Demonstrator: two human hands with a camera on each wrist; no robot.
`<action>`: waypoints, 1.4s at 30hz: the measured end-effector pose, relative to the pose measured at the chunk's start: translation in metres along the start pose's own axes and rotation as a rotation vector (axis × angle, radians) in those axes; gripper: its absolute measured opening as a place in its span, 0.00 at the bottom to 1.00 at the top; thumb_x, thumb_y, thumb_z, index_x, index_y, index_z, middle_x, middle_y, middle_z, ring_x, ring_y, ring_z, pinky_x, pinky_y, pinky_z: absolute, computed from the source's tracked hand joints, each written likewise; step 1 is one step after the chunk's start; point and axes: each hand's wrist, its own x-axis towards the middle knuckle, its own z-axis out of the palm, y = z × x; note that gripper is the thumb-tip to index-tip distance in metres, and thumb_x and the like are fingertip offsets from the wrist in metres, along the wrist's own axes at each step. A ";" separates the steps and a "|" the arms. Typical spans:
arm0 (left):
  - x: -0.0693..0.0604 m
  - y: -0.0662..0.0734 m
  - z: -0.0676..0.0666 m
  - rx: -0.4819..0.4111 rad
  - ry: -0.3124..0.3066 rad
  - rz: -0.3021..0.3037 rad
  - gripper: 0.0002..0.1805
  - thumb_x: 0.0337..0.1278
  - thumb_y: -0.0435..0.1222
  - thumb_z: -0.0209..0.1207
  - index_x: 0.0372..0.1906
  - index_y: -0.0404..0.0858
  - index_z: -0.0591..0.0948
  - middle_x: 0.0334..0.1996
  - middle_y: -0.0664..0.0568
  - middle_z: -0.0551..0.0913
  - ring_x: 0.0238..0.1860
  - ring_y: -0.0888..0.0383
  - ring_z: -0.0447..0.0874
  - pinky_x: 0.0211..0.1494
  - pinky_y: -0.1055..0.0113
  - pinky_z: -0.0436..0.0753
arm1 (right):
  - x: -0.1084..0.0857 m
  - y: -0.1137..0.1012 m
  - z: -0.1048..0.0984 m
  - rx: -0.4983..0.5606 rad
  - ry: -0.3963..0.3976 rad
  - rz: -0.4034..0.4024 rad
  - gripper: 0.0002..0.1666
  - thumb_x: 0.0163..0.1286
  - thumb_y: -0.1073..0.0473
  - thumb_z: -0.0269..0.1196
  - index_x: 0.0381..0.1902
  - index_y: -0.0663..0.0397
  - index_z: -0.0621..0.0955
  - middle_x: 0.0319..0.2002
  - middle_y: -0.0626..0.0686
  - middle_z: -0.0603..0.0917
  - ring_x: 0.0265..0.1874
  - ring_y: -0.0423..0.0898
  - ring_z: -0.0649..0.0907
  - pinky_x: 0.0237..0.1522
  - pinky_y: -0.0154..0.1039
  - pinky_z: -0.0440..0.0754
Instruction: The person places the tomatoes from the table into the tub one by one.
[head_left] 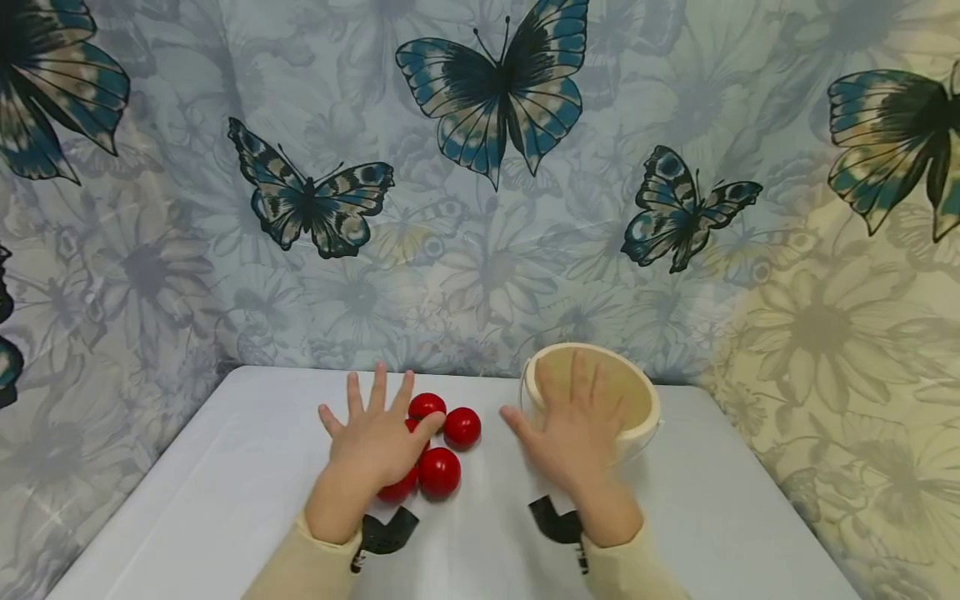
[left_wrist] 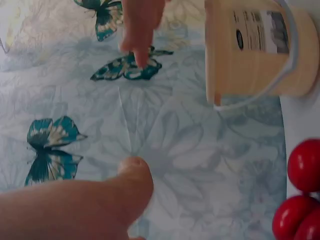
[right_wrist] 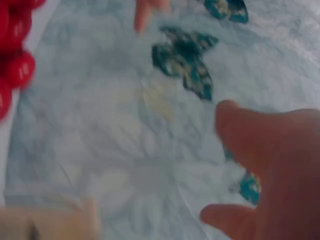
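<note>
Several glossy red balls (head_left: pixel 439 473) lie clustered on the white table; they also show at the lower right of the left wrist view (left_wrist: pixel 304 165). My left hand (head_left: pixel 372 446) hovers with fingers spread, overlapping part of the cluster in the head view and hiding some balls. Nothing is in its grasp. On the right stands a cream bucket (head_left: pixel 651 410) with a thin handle; the left wrist view shows its printed label (left_wrist: pixel 260 31). My right hand (head_left: pixel 579 437), fingers also spread and holding nothing, is raised in front of the bucket, covering much of its opening.
A white cloth-like surface covers the table (head_left: pixel 217 483). Behind it and at both sides hangs a floral backdrop (head_left: pixel 495 275) with large blue butterflies. Black bands (head_left: pixel 388 531) sit at both wrists, beside pale yellow sleeves (head_left: pixel 300 567).
</note>
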 end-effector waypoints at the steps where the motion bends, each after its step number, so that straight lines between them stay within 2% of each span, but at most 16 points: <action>1: 0.002 -0.011 -0.002 -0.020 0.008 0.021 0.49 0.64 0.71 0.41 0.81 0.48 0.50 0.79 0.38 0.35 0.73 0.29 0.21 0.60 0.19 0.30 | 0.004 0.011 -0.010 0.017 0.005 -0.014 0.54 0.66 0.21 0.49 0.78 0.47 0.61 0.77 0.67 0.42 0.73 0.71 0.39 0.62 0.80 0.33; 4: 0.008 -0.047 -0.009 -0.113 0.030 0.093 0.50 0.65 0.70 0.41 0.81 0.43 0.49 0.78 0.34 0.35 0.73 0.27 0.25 0.60 0.17 0.38 | 0.017 0.052 -0.036 0.114 0.005 -0.036 0.53 0.69 0.25 0.50 0.79 0.50 0.56 0.77 0.69 0.38 0.72 0.73 0.37 0.59 0.82 0.32; 7: 0.014 -0.083 -0.009 -0.268 0.008 0.159 0.50 0.68 0.67 0.44 0.81 0.41 0.46 0.77 0.33 0.33 0.73 0.25 0.28 0.60 0.18 0.43 | 0.031 0.095 -0.047 0.264 -0.051 -0.012 0.52 0.73 0.30 0.51 0.81 0.50 0.47 0.76 0.69 0.33 0.72 0.73 0.34 0.58 0.84 0.35; 9: 0.018 -0.103 -0.004 -0.377 -0.028 0.180 0.49 0.69 0.64 0.47 0.81 0.41 0.44 0.77 0.33 0.32 0.73 0.26 0.30 0.62 0.20 0.46 | 0.037 0.121 -0.045 0.376 -0.102 0.032 0.52 0.73 0.32 0.52 0.81 0.47 0.43 0.76 0.67 0.29 0.72 0.73 0.34 0.57 0.84 0.40; 11: 0.022 -0.119 0.004 -0.464 -0.061 0.176 0.49 0.69 0.63 0.49 0.81 0.43 0.42 0.77 0.34 0.32 0.74 0.27 0.32 0.63 0.21 0.47 | 0.039 0.144 -0.037 0.493 -0.158 0.083 0.53 0.74 0.33 0.53 0.81 0.43 0.39 0.76 0.65 0.26 0.72 0.72 0.32 0.58 0.83 0.43; 13: 0.024 -0.131 0.013 -0.533 -0.075 0.162 0.49 0.69 0.60 0.52 0.81 0.45 0.42 0.78 0.35 0.33 0.74 0.29 0.34 0.64 0.23 0.49 | 0.038 0.159 -0.028 0.642 -0.206 0.133 0.53 0.75 0.36 0.55 0.80 0.39 0.36 0.76 0.61 0.26 0.72 0.71 0.31 0.60 0.81 0.44; 15: 0.026 -0.139 0.024 -0.621 -0.096 0.149 0.48 0.69 0.57 0.55 0.81 0.47 0.42 0.78 0.36 0.34 0.74 0.29 0.36 0.65 0.27 0.57 | 0.035 0.169 -0.018 0.771 -0.235 0.153 0.51 0.76 0.40 0.55 0.80 0.38 0.36 0.77 0.58 0.27 0.72 0.70 0.32 0.62 0.80 0.44; 18: 0.030 -0.146 0.038 -0.799 -0.135 0.122 0.47 0.70 0.49 0.58 0.81 0.51 0.43 0.78 0.39 0.35 0.75 0.30 0.38 0.60 0.37 0.74 | 0.033 0.177 -0.004 0.928 -0.264 0.142 0.48 0.79 0.47 0.54 0.80 0.39 0.37 0.78 0.56 0.31 0.74 0.68 0.40 0.64 0.76 0.52; 20: 0.032 -0.148 0.047 -0.911 -0.167 0.093 0.46 0.70 0.46 0.60 0.81 0.53 0.44 0.79 0.41 0.34 0.74 0.30 0.39 0.54 0.43 0.81 | 0.032 0.178 0.003 0.970 -0.270 0.127 0.46 0.80 0.49 0.53 0.81 0.42 0.38 0.79 0.58 0.34 0.73 0.67 0.53 0.63 0.68 0.66; 22: 0.033 -0.149 0.055 -0.986 -0.181 0.072 0.46 0.69 0.43 0.61 0.81 0.54 0.45 0.79 0.42 0.34 0.75 0.30 0.39 0.52 0.45 0.82 | 0.031 0.177 0.008 0.986 -0.263 0.122 0.46 0.80 0.50 0.54 0.81 0.45 0.40 0.78 0.62 0.38 0.66 0.58 0.68 0.56 0.56 0.78; 24: 0.034 -0.149 0.061 -1.030 -0.191 0.062 0.46 0.68 0.41 0.62 0.81 0.53 0.46 0.78 0.40 0.34 0.74 0.30 0.38 0.52 0.45 0.82 | 0.030 0.175 0.010 0.982 -0.249 0.129 0.46 0.78 0.51 0.56 0.81 0.47 0.43 0.78 0.64 0.41 0.56 0.48 0.77 0.48 0.43 0.82; 27: 0.034 -0.148 0.068 -1.086 -0.197 0.051 0.46 0.68 0.38 0.62 0.81 0.52 0.47 0.78 0.36 0.35 0.74 0.29 0.39 0.52 0.44 0.82 | 0.029 0.171 0.012 0.958 -0.218 0.144 0.47 0.77 0.55 0.59 0.81 0.50 0.45 0.77 0.66 0.45 0.49 0.41 0.78 0.40 0.35 0.82; 30: 0.035 -0.148 0.074 -1.132 -0.194 0.041 0.46 0.67 0.36 0.62 0.81 0.51 0.49 0.77 0.32 0.37 0.73 0.28 0.42 0.51 0.44 0.83 | 0.026 0.166 0.010 0.890 -0.178 0.159 0.45 0.75 0.61 0.57 0.81 0.51 0.48 0.76 0.67 0.50 0.49 0.48 0.77 0.36 0.35 0.82; 34: 0.038 -0.147 0.080 -1.166 -0.184 0.045 0.45 0.65 0.35 0.64 0.80 0.49 0.52 0.76 0.30 0.40 0.71 0.28 0.54 0.49 0.46 0.84 | 0.021 0.161 0.008 0.797 -0.132 0.174 0.45 0.70 0.66 0.55 0.80 0.49 0.52 0.73 0.68 0.58 0.44 0.54 0.77 0.30 0.36 0.80; 38: 0.041 -0.147 0.086 -1.180 -0.171 0.063 0.44 0.64 0.33 0.64 0.80 0.45 0.54 0.74 0.26 0.47 0.64 0.33 0.69 0.49 0.47 0.84 | 0.015 0.158 0.007 0.797 -0.135 0.171 0.46 0.68 0.67 0.55 0.80 0.48 0.53 0.72 0.68 0.59 0.38 0.51 0.78 0.27 0.37 0.79; 42: 0.043 -0.147 0.091 -1.171 -0.132 0.044 0.42 0.62 0.32 0.66 0.78 0.41 0.60 0.69 0.26 0.60 0.56 0.40 0.78 0.48 0.50 0.85 | 0.009 0.155 0.009 0.837 -0.160 0.145 0.45 0.69 0.67 0.55 0.80 0.49 0.52 0.74 0.67 0.56 0.42 0.52 0.78 0.31 0.37 0.80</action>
